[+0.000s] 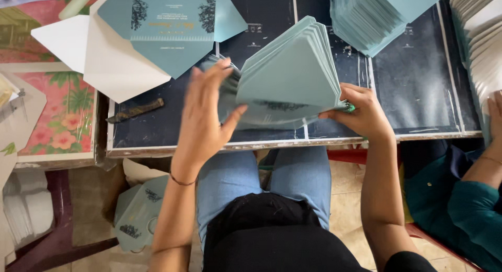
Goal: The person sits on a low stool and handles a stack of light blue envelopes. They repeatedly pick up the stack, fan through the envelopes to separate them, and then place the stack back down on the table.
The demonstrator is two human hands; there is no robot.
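Note:
A thick stack of light blue unfolded envelopes (pixel 290 73) is held fanned above the dark tabletop (pixel 413 89). My left hand (pixel 206 117) presses against the stack's left side, thumb under the sheets, fingers spread and slightly blurred. My right hand (pixel 361 112) grips the stack's lower right corner. My knees in blue jeans show below the table edge.
A flat blue envelope blank with printed trees (pixel 167 26) lies over white blanks (pixel 104 57) at the back left. Another blue stack (pixel 371 18) stands at the back right. A dark knife-like tool (pixel 137 110) lies left. Another person's arm (pixel 483 162) reaches in at right. Blue envelopes (pixel 138 212) lie on the floor.

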